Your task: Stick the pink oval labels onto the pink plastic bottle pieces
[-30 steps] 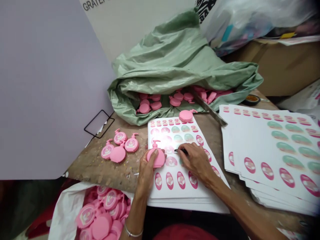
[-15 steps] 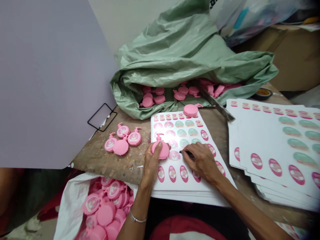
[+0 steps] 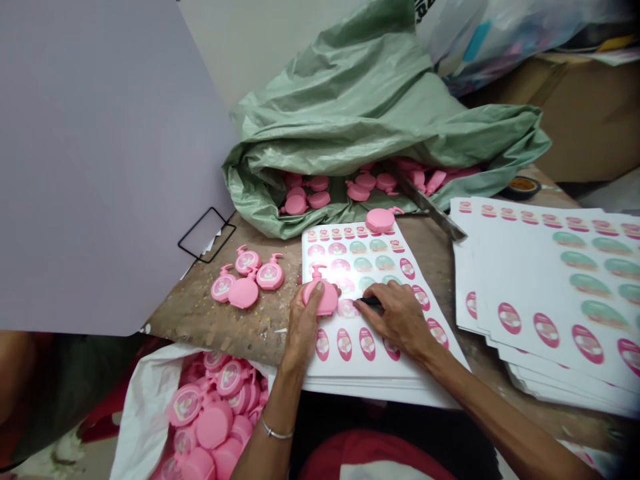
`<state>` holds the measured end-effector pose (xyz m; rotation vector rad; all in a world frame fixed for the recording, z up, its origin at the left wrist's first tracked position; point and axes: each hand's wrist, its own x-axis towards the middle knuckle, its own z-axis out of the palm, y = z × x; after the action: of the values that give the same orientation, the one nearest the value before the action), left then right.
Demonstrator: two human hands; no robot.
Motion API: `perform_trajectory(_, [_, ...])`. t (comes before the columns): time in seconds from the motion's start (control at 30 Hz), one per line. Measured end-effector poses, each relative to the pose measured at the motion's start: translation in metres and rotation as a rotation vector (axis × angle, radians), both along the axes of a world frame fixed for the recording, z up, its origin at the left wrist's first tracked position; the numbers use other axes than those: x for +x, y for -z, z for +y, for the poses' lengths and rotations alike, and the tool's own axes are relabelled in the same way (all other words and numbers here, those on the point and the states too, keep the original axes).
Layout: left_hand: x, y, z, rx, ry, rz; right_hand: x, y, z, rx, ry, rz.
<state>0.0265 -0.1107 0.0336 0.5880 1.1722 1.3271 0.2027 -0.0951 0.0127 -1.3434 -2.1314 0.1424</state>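
My left hand (image 3: 303,327) grips a flat pink pump-bottle-shaped piece (image 3: 321,297) against a white sticker sheet (image 3: 333,377). The sheet has rows of pink and green oval labels. My right hand (image 3: 395,317) rests on the sheet, its fingers shut on a small black tool (image 3: 370,301), whose tip is close to the pink piece. Another pink piece (image 3: 380,220) lies at the sheet's far edge. Several similar pieces (image 3: 247,261) lie on the table left of the sheet.
A green plastic bag (image 3: 350,127) holds more pink pieces. A white sack (image 3: 135,407) full of them sits below the table edge. A stack of sticker sheets (image 3: 545,300) lies right, beyond a long metal blade (image 3: 433,208). A grey board (image 3: 100,167) rises left.
Both hands stay at about the same spot on the sheet. The view has drifted, so the scene sits slightly higher and further right.
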Motion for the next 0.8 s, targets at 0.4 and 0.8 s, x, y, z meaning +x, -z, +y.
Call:
perform_trajectory(0.4, [0.013, -0.035, -0.009, -0.02, 0.015, -0.238, -0.005, -0.069, -0.004, -0.193, -0.071, 0.507])
perform_trajectory(0.8, [0.021, -0.036, -0.011, -0.022, 0.046, -0.341, -0.011, -0.076, -0.008, -0.055, -0.096, 0.386])
